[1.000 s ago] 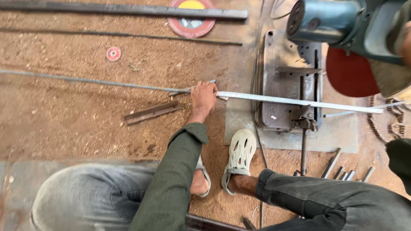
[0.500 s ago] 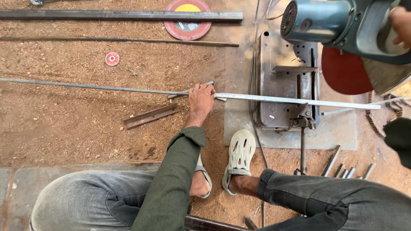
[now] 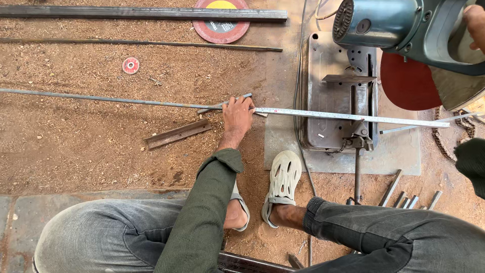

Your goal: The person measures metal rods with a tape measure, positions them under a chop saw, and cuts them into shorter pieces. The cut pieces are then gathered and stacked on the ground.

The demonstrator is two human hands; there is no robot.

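— What do the fingers (image 3: 241,102) of the left hand (image 3: 236,115) do?

— They lie together, flat, and press a steel tape (image 3: 348,117) down on a thin rod (image 3: 101,99). The tape is a narrow pale strip; it runs from the hand to the right, across the grey metal base (image 3: 323,91) of a cut-off saw (image 3: 404,30). The rod is long, dark and round, and goes left over the sandy floor (image 3: 76,146).

— And the right hand (image 3: 476,25)?

— Only its edge shows at the top right, on the blue-grey saw body. If its fingers are closed I cannot tell.

— What lies around?

— A rusty angle piece (image 3: 177,134) just beside the left hand, a small red disc (image 3: 131,65), a bigger red disc (image 3: 221,23) under a flat dark bar (image 3: 141,13), and short cut pieces (image 3: 409,194) at the right. A pale sandal (image 3: 283,179) stands below the tape.

— The arm's pose?

— The green sleeve (image 3: 207,207) reaches forward from the knees, wrist straight, palm down.
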